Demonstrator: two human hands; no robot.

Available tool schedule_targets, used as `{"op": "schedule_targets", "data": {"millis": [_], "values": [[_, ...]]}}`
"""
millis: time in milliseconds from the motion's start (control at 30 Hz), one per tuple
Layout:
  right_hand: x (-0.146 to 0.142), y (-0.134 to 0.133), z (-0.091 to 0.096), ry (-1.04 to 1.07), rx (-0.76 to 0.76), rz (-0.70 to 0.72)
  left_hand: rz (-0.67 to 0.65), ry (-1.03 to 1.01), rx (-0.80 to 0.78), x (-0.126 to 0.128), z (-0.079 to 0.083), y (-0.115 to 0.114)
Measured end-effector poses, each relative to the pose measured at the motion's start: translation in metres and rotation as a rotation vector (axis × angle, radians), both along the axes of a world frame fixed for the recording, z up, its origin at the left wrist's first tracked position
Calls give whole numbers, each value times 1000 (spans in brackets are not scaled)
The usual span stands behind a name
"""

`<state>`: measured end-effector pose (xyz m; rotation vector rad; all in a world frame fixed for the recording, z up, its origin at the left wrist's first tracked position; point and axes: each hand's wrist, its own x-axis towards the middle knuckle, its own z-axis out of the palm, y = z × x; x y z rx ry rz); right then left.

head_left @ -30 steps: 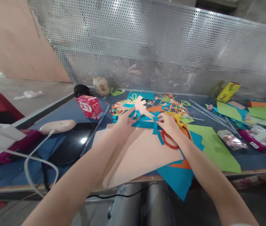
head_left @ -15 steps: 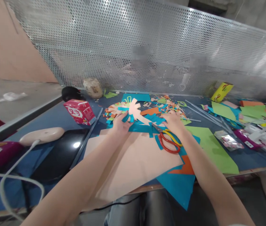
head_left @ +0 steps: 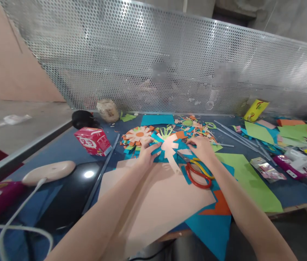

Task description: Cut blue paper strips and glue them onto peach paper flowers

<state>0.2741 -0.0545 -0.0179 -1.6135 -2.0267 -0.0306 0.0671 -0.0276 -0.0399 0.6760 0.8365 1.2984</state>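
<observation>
My left hand is closed on the left side of a paper flower with blue strips and a peach centre. A peach stem hangs from it towards me, and light green paper loops show at its top. My right hand has its thumb and fingertips pinched together at the right of the flower, by blue paper pieces; what lies between them is too small to name. Scissors with red and yellow handles rest just below this hand. A large peach sheet lies under both forearms.
Left of the flower lies a finished-looking paper flower with an orange centre. A red box, a dark tablet-like slab and a white corded device stand left. Paper scraps lie behind; a green sheet lies right.
The flower's peach part has come down and towards me, its stem now over the peach sheet. Blue strips now spread around it. The right hand stays near the same spot, fingers pinched.
</observation>
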Motion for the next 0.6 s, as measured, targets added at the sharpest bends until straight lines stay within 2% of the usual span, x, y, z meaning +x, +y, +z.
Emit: {"op": "schedule_targets", "data": {"millis": [100, 167, 233, 300, 367, 433, 533, 600], "values": [[6, -1, 1, 548, 96, -22, -95, 55, 29, 1, 3, -5], [6, -2, 1, 818, 81, 9, -189, 91, 73, 3, 3, -10], [3, -3, 0, 973, 33, 55, -238, 128, 118, 6, 3, -16], [1, -3, -2, 1033, 1, 81, -266, 157, 142, 8, 2, -20], [0, -3, -3, 1022, -6, 85, -291, 181, 137, 9, 2, -23], [2, -4, -2, 910, 21, 71, -272, 174, 126, 8, 4, -22], [7, -7, 0, 502, 80, 105, -109, 63, 59, 4, 8, -14], [9, -10, 0, 242, 29, 130, 30, -38, -24, -1, 10, -6]]}}
